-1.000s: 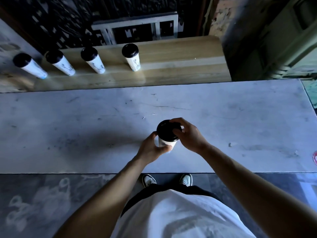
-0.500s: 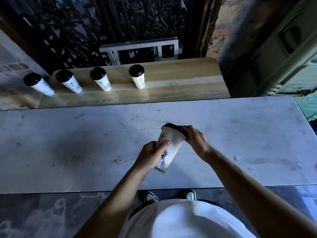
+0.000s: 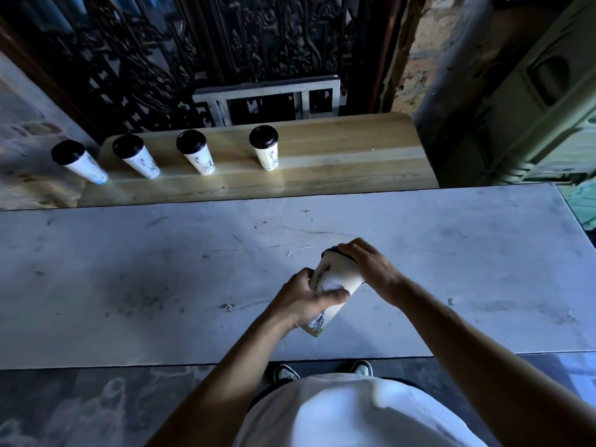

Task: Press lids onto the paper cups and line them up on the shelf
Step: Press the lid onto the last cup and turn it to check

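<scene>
The cup [image 3: 335,285] is off the table [image 3: 129,269] now, tilted with its top leaning away from the person and its base toward them. A second ago it stood upright on the table under both hands, with the lid being worked from above; half a second ago it had already been lifted and tipped, and it sits at much the same angle now.

The left hand [image 3: 306,300] wraps the cup's lower body, thumb across the near side. The right hand [image 3: 371,269] is curled over the cup's far end, fingers gripping the lid [image 3: 329,253], of which only a dark sliver shows. Whether the lid is seated all the way round cannot be told, since the hand covers most of it.

Beyond the cup, past the table's far edge, lies the shelf [image 3: 338,150]. Four lidded cups stand in a row there: one [image 3: 79,161] at the left end, seemingly just off the wood, then a second [image 3: 135,156], a third [image 3: 195,151] and a fourth [image 3: 264,146]. The shelf to the right of the fourth is bare.

The lift suggests that pressing is about finished and this is a last squeeze or check of the rim. What likely remains is carrying the cup to the shelf and standing it to the right of the fourth.
</scene>
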Demonstrator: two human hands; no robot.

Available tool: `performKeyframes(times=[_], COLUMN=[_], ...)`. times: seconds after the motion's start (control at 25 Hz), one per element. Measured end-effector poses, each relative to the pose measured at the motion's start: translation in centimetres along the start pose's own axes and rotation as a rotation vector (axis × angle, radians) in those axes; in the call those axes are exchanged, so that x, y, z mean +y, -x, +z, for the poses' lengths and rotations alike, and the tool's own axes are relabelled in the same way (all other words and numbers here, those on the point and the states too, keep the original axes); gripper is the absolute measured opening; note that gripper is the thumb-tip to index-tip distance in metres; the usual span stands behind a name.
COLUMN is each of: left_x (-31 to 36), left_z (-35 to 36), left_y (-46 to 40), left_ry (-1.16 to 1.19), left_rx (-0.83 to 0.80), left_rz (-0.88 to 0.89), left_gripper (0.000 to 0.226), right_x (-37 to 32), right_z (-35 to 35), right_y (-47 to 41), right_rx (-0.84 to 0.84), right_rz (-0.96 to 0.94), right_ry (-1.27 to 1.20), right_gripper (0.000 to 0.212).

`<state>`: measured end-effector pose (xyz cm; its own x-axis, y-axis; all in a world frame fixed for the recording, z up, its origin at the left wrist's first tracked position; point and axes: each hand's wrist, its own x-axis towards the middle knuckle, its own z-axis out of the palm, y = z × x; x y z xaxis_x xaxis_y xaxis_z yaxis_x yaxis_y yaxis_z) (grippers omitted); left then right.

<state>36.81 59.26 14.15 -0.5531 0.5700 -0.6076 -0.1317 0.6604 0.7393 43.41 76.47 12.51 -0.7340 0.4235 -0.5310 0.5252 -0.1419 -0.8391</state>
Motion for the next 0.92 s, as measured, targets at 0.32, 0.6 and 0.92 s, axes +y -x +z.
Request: performKeyframes(times=[0.32, 0.6, 0.92], left_x=[1.3, 1.5, 0.5], left_z=[-0.1, 0.4, 0.9], left_y=[0.1, 0.4, 0.8], left_ry=[-0.06, -0.127, -0.12], left_rx=[0.075, 0.159, 0.146], left_rz=[0.007, 0.004, -0.039], left_gripper=[0.053, 0.048, 0.045], right_x=[-0.9, -1.0, 0.8], right_z=[0.0, 0.6, 0.9], right_y=[0.5, 1.4, 1.6], right_rx=[-0.144, -0.1, -0.129], right_rz=[-0.043, -0.062, -0.045], right_ry=[-0.158, -0.148, -0.169], right_gripper=[0.042, 0.04, 0.037])
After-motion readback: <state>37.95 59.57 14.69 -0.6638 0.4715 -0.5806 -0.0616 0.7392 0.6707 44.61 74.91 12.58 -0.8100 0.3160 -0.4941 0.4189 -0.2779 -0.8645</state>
